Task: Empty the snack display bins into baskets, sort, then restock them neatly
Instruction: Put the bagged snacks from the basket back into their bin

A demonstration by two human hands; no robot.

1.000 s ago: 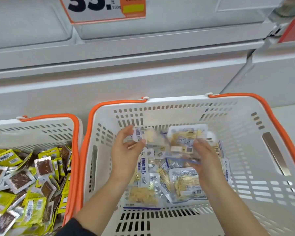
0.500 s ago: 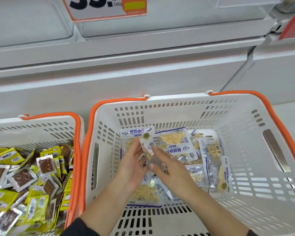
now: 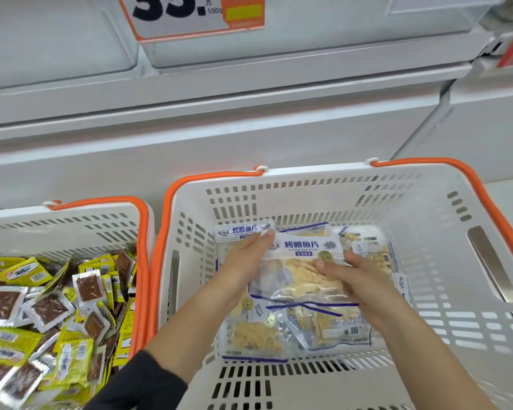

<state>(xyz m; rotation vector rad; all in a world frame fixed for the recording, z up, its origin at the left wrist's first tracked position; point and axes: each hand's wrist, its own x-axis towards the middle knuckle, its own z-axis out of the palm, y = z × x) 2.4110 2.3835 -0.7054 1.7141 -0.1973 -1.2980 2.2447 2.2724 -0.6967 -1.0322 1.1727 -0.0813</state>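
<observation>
Fish packets [image 3: 310,255] in right basket [image 3: 427,202], left basket [image 3: 71,223] beside it, shelf [image 3: 219,113] behind

- We see our left hand [image 3: 243,263] bare, with no ring, glove or watch on it.
- Our left forearm is bare from the wrist down to a dark, nearly black sleeve [image 3: 139,383], pushed up towards the elbow.
- That sleeve's cuff edge looks soft and slightly rumpled; it sits just beside the orange rim of the white basket [image 3: 160,261].
- Our right hand [image 3: 359,284], inside that basket, is likewise bare; its fingernails are short and unpainted.
- Our right forearm shows no sleeve within view.
</observation>
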